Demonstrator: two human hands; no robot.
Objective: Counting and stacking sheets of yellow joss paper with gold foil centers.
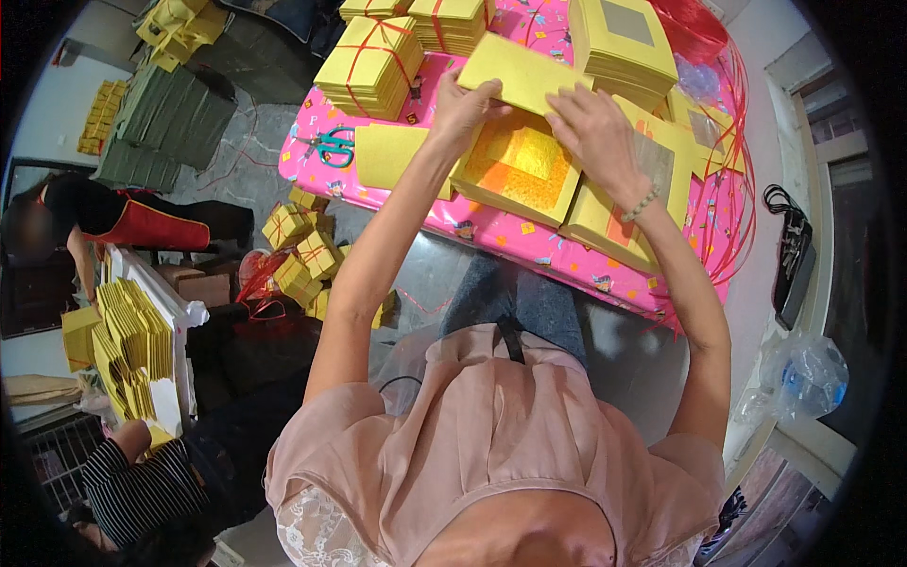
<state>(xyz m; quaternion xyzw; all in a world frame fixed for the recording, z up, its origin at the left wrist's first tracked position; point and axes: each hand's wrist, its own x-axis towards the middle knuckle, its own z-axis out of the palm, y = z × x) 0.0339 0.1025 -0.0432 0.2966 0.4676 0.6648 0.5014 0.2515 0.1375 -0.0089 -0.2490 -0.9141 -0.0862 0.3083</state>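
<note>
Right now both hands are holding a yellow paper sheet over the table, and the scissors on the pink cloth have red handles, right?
Not quite. The scissors have teal handles, not red, as the head view shows. The rest holds: the left hand and right hand hold a yellow paper sheet over the pink cloth.

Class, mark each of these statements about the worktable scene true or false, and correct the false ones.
1. Both hands hold one yellow sheet. True: the left hand and right hand grip the yellow sheet.
2. The scissors lie on the floor. False: the scissors lie on the pink table cover.
3. A bundle is tied with red string. True: the tied yellow bundle.
4. The right wrist is bare. False: it wears a bead bracelet.
</note>
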